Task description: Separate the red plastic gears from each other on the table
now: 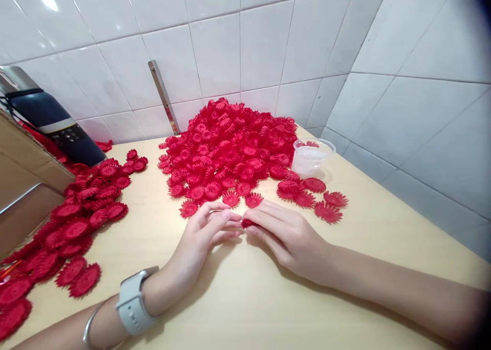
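Tiled wall (264, 48) faces you; a pale table (238, 314) lies beneath your right hand (289, 235) and left hand (201, 237). Ahead of both sits a heap of red fringed pieces (233, 150). Your left hand is loosely open; your right pinches a dark red piece (246, 223), just beside the left.

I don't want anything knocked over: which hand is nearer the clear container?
Right. The right hand, pinching a red piece, is in front of the container and slightly to its left; the left hand is farther off, well to the left.
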`<state>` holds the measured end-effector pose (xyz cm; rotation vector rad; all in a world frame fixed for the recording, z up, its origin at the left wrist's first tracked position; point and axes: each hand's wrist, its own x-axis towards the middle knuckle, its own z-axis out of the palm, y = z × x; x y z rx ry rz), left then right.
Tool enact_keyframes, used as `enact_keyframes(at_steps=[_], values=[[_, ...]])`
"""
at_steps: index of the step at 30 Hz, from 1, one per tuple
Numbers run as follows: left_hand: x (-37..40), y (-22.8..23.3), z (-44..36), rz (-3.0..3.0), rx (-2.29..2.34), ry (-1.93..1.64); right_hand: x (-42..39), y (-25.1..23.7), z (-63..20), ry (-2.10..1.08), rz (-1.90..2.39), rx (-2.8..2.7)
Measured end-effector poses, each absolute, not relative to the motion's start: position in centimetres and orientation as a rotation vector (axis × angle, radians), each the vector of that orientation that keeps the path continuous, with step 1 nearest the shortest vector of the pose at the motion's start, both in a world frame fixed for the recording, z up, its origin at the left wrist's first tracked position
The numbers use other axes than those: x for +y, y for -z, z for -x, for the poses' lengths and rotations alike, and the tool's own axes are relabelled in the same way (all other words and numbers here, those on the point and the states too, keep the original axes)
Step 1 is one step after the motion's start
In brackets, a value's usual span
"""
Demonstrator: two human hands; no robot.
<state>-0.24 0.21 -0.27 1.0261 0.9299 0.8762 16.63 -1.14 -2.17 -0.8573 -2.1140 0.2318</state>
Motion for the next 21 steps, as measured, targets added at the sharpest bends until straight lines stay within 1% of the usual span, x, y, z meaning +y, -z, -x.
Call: enact_keyframes(at_steps=[3,9,12,17,21], values=[[0.21,0.31,0.28,-1.026,0.926,-0.893,-1.13,2.03,-16.55,-0.289,0.879,-2.062],[0.16,0.26,0.27,-1.049,0.919,-0.867,-1.10,2.09,-16.43,-0.529,0.991,-1.921],[0.15,0.17,0.19,-1.061,0.931,-0.862,-1.20,1.77,-16.47,-0.544,1.080,-1.955],[0.14,0.06,0.07,-1.076,0.922,-0.857,-1.29,1.78,-16.82,-0.537,1.035,-1.979],[0.04,0.01,0.12,-1.078,0.933,-0.865,-1.25,1.98,-16.95,-0.514,1.106,-1.957]])
